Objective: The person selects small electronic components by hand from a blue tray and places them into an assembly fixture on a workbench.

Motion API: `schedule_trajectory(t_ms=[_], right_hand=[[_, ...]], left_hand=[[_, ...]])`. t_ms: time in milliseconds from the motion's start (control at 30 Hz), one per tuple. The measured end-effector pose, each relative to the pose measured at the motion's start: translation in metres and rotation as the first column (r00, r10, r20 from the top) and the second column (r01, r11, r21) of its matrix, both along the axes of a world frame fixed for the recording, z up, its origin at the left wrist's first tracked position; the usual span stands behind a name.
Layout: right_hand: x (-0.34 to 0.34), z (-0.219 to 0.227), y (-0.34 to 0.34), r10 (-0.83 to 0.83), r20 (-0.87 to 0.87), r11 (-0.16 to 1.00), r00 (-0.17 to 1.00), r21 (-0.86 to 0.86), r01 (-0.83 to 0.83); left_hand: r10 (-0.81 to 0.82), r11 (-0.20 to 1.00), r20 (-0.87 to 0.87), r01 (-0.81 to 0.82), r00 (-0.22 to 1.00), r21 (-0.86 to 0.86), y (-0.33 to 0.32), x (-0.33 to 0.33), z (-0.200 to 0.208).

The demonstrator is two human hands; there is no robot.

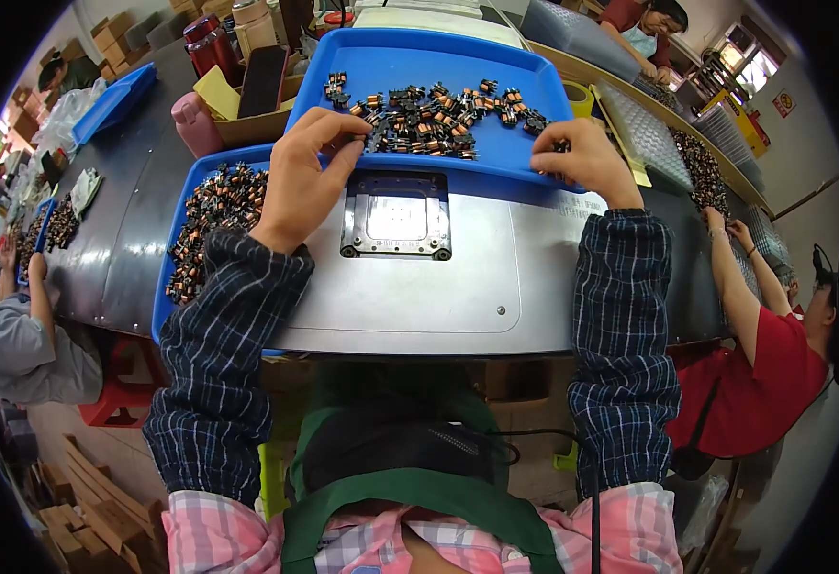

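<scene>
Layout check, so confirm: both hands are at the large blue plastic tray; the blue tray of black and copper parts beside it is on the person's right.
Wrong side: the head view shows the blue plastic tray of black and copper parts beside the large one on the person's left. Otherwise correct.

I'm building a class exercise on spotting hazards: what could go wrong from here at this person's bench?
A small part might drop over the rim: the left hand and right hand are close to the near edge of the large blue tray, where copper-and-black parts lie loose.

The left sleeve overlaps the smaller blue tray in view, so it could snag parts.
</scene>
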State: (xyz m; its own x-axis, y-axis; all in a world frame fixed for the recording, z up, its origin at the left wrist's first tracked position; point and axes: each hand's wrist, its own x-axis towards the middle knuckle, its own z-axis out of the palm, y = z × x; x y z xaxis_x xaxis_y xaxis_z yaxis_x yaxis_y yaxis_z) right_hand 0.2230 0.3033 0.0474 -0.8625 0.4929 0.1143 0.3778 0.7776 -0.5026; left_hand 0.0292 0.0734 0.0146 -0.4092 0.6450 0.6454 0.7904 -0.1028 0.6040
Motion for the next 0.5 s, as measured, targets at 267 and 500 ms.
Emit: schedule_trajectory(t_ms=[267, 500], right_hand=[[-0.016, -0.016, 0.001, -0.069, 0.033, 0.927, 0.997, 0.372, 0.052], [-0.022, -0.016, -0.007, -0.126, 0.011, 0.918, 0.992, 0.379, 0.113]], left_hand=[[-0.186, 0.963, 0.096, 0.201, 0.978, -0.178, -0.014, 0.023, -0.001], [-0.269, 0.926, -0.155, 0.212, 0.950, -0.312, -0.009, 0.026, -0.007]])
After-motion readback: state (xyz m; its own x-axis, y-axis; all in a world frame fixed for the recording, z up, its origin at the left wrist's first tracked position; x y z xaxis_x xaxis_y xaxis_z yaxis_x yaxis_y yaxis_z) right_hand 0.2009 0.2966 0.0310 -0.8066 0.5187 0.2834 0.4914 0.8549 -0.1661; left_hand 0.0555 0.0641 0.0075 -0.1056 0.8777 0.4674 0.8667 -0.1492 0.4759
